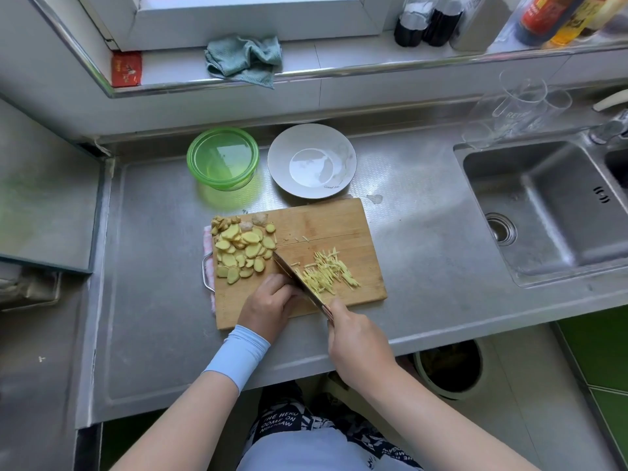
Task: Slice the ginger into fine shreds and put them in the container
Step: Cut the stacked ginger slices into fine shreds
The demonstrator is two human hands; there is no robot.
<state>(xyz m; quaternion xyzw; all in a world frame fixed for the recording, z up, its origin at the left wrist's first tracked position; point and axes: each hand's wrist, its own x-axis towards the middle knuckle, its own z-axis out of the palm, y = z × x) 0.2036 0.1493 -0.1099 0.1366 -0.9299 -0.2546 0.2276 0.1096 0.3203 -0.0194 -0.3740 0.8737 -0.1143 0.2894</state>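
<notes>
A wooden cutting board (339,222) lies on the steel counter. Yellow ginger slices (243,249) are heaped on its left part. Fine ginger shreds (331,271) lie to the right of the knife (292,271). My right hand (356,341) grips the knife handle, with the blade running up and left across the board. My left hand (272,305) has curled fingers pressed down just left of the blade; what they hold is hidden. A green round container (222,158) stands empty behind the board.
A white plate (311,161) sits next to the container. The sink (550,205) lies to the right, with clear glass cups (523,110) behind it. A teal cloth (244,59) and bottles (428,25) rest on the window ledge. A bin (448,368) stands under the counter.
</notes>
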